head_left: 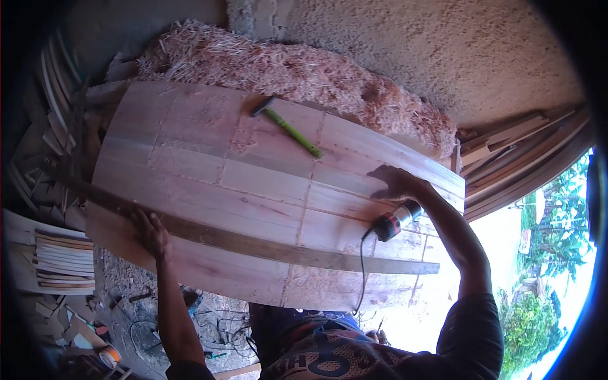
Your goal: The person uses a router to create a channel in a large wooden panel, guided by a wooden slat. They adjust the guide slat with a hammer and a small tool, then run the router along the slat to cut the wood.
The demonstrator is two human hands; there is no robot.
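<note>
A broad panel (266, 187) of joined wooden boards lies before me. Across its near part runs a long, thin wooden strip (253, 244), which extends past the panel's left edge. My left hand (152, 234) rests on this strip with its fingers stretched out. Over the right part of the panel, my right hand (400, 182) has its thumb and fingers apart and nothing between them. Just nearer than that hand lies a corded power tool (394, 223), red and black with a silvery end, looking like a trim router. Farther back is a hammer (288, 128) with a green handle and dark head.
Wood shavings (285, 69) are heaped behind the panel against a rough wall (430, 50). Long boards (525, 161) lean at the right, and offcuts (57, 120) at the left. Stacked strips (63, 258) sit at the near left. The tool's black cord (362, 278) hangs over the near edge.
</note>
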